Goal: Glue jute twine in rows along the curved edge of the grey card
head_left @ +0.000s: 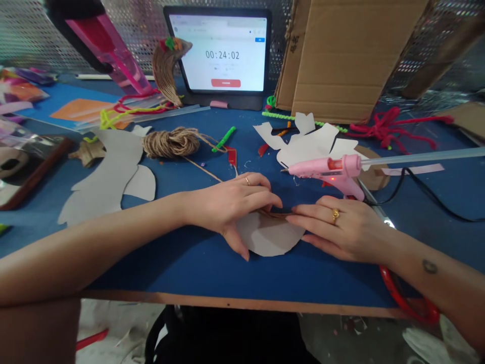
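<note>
My left hand [232,206] lies on a rounded grey card cutout [267,238] near the table's front edge, fingers stretched and pressing a strand of jute twine [276,214] along the cutout's upper edge. My right hand [339,226] meets it from the right, fingers flat and pressed on the same twine and card. The twine runs back to a jute bundle [171,142]. A pink glue gun [326,172] stands just behind my right hand, its light on.
Grey card cutouts lie at left [109,174] and centre back [308,144]. A tablet [222,53] shows a timer. A cardboard box [341,55], red yarn [386,126], pipe cleaners [223,139], a red hoop [409,303] and the gun's black cable [428,197] crowd the blue table [182,263].
</note>
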Tool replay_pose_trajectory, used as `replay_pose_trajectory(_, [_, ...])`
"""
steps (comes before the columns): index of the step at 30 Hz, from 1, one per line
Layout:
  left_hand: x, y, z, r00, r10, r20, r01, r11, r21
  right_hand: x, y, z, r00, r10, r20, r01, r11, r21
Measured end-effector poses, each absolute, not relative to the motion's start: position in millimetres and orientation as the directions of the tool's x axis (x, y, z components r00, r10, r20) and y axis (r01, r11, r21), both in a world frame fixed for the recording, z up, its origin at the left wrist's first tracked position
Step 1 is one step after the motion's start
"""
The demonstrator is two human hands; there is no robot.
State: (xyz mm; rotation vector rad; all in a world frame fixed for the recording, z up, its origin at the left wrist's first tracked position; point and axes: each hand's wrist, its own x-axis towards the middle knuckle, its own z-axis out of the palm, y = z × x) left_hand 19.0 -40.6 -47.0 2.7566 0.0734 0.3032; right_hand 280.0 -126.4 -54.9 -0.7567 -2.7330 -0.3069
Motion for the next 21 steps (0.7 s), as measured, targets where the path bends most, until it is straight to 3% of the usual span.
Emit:
replay_pose_trajectory(15, [29.1,-63.9,-57.4,0.966,0.112,0.233,-0.008,-0.889,0.458,281.0,-126.5,-54.5,-0.831,0.456,0.32,0.488,0.873,0.023])
replay_pose_trajectory(21, [12.9,-58.5,-31.2,0.937,0.108,0.332,-0.008,-0.944,0.33,281.2,-126.3,-55.7,-0.845,0.438,0.307,0.46,0.888,0.002])
